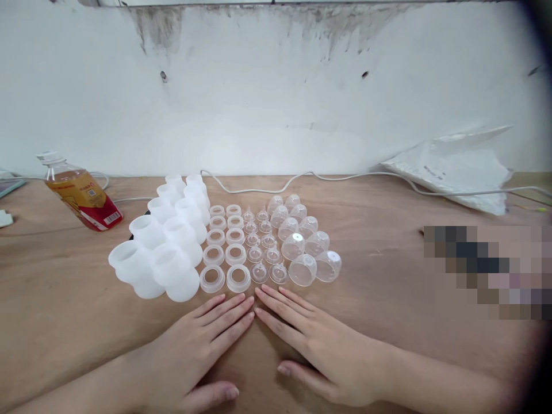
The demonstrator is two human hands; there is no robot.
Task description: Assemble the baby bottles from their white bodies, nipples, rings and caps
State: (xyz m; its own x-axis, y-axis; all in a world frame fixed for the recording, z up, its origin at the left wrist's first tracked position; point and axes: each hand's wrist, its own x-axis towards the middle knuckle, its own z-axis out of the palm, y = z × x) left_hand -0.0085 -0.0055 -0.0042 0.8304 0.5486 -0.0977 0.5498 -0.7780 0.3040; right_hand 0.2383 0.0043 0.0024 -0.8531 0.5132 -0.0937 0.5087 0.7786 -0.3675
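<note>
My left hand [194, 348] lies flat on the wooden table [379, 322], fingers stretched out and nothing in it. Mirroring it, my right hand [328, 351] rests flat too, its fingertips close to the left ones. Just beyond the fingertips stand baby-bottle parts in paired rows. At the left are white bottle bodies [176, 270] without lids. Beside them lie translucent screw rings [238, 278], then clear bottle nipples [259, 272]. Clear dome caps [302, 270] form the rightmost rows. Neither hand holds any of these parts.
A drink bottle [84, 192] with red liquid stands at the left. A pale cable [284, 187] runs along the back near the white wall [276, 103]. A clear plastic bag [457, 169] sits at the back right. A pixelated patch covers something at the right.
</note>
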